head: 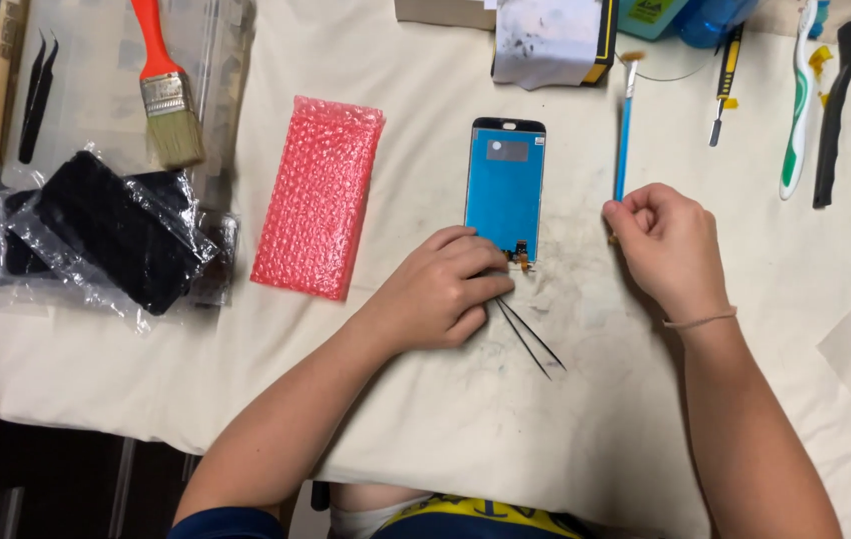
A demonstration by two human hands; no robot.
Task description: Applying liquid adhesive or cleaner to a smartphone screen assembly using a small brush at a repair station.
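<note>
Seen from above, a worktop [395,399] covered with a stained cream cloth. Near its middle lies a phone screen panel [504,185] with a blue back, its small orange connector at the bottom edge. The left hand [445,289] is curled around thin black tweezers [530,337], tips beside that connector. The right hand [667,245], just right of the panel, pinches the lower end of a thin blue brush [624,130]. Left of the panel lies a pink bubble-wrap pouch [318,195]; nearer the left edge, a wrapped black panel [116,230] and an orange-handled paintbrush [168,90]. A toothbrush [798,110] and a black brush [838,110] lie towards the far right corner.
</note>
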